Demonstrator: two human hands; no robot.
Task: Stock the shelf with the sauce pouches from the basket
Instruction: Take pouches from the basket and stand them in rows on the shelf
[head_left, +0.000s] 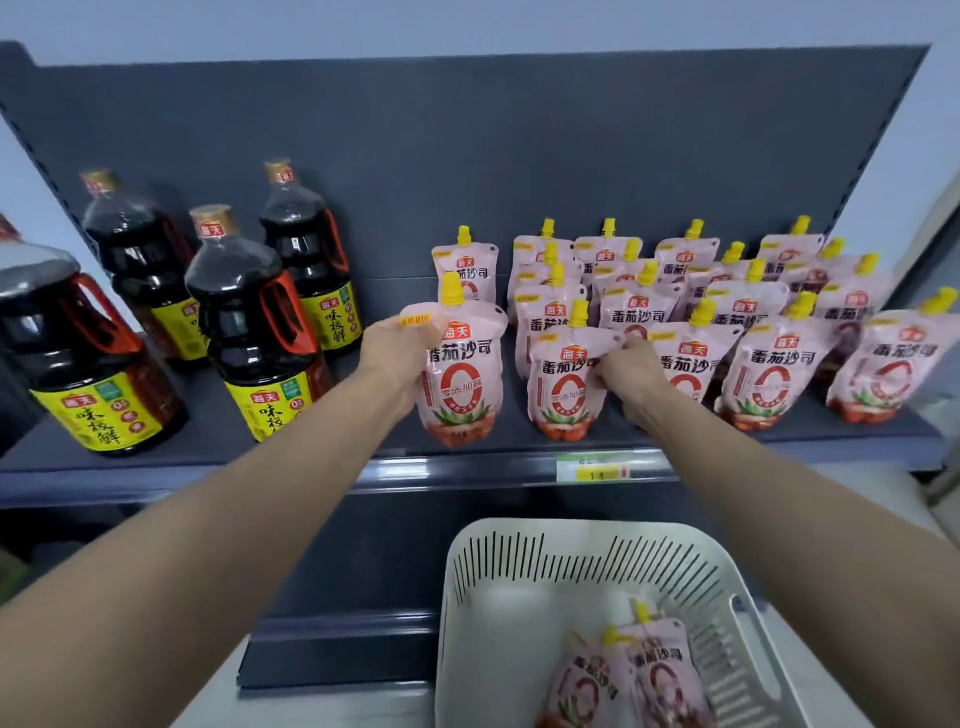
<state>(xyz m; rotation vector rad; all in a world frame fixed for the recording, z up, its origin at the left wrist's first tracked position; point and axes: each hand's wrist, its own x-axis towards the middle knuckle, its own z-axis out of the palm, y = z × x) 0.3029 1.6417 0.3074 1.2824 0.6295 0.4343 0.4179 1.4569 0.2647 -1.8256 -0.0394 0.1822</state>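
The left hand (396, 354) gripped an upright pink yellow-capped sauce pouch (464, 387), just left of the shelved pouch (563, 397) the right hand (631, 373) pinched.

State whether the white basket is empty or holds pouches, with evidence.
Not empty: the basket holds at least two sauce pouches, lying on its bottom.

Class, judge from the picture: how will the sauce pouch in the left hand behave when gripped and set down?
The pouch probably flexes: its top corner bends under the left hand. Its glossy film may be slippery. Its wide base should stand, yet could tip.
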